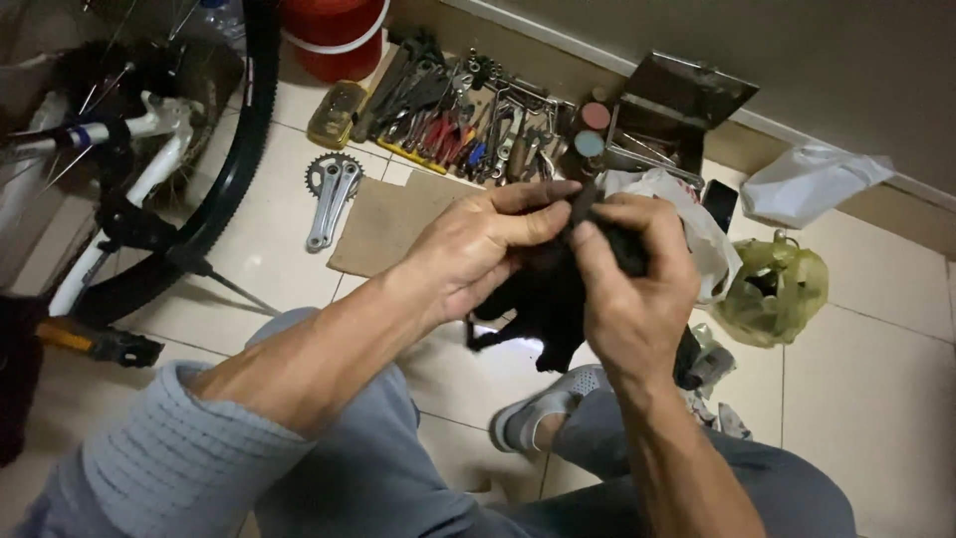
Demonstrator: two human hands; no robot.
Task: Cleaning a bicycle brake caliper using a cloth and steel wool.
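left hand (476, 254): fingers closed in a pinch around the top of a black rag (546, 304), thumb stretched along its upper edge.
right hand (629, 289): grip curled shut on the same rag from the other side, fingertips (588, 237) pressed in at the top.
held part: a small dark piece (583, 199) poked up between the thumbs; too wrapped to tell what it was.
rag position: raised above the floor (876, 399) in front of the knees, bulk hanging down below both hands.
key relation: rag lay between the two hands, long axis near vertical, both hands touching it, neither clearly nearer.
floor nearby: crank arm with chainring (332, 194), cardboard sheet (383, 224), row of hand tools (458, 125), open metal box (672, 110), green plastic bag (775, 289).
left side: bicycle wheel (234, 149) and frame, well apart from the hands.
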